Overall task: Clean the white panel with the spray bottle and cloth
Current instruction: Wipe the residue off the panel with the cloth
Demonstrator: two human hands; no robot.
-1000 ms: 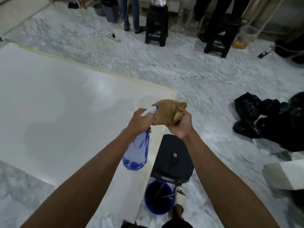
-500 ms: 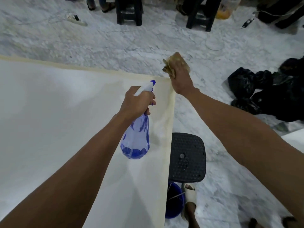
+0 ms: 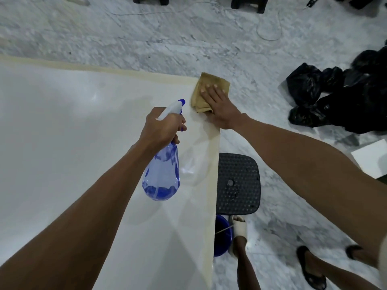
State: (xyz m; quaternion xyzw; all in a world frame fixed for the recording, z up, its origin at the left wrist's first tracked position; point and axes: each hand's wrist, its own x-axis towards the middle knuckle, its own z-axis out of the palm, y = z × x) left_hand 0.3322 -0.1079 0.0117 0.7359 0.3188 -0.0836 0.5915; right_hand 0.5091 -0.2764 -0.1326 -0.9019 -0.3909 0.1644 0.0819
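Wiping panel [image 3: 62, 132] corner.
Right hand [image 3: 217, 105] flat, fingers straight, pressing cloth [image 3: 204, 95] for full contact; left hand [image 3: 161, 128] grips bottle [image 3: 162, 176] aloft, ready to respray.

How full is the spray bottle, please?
Nearly empty: the bottle shows blue liquid pooled only at its bottom, clear above.

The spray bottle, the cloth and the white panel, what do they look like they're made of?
Spray bottle: clear blue-tinted plastic, see-through with liquid pooled at the bottom, under a white trigger head.
Cloth: soft tan fabric, matte and creased, possibly microfibre.
White panel: hard, smooth, glossy sheet that mirrors the bottle and lights; laminate, acrylic or tile, hard to say. Its edges carry a cream strip, perhaps tape.
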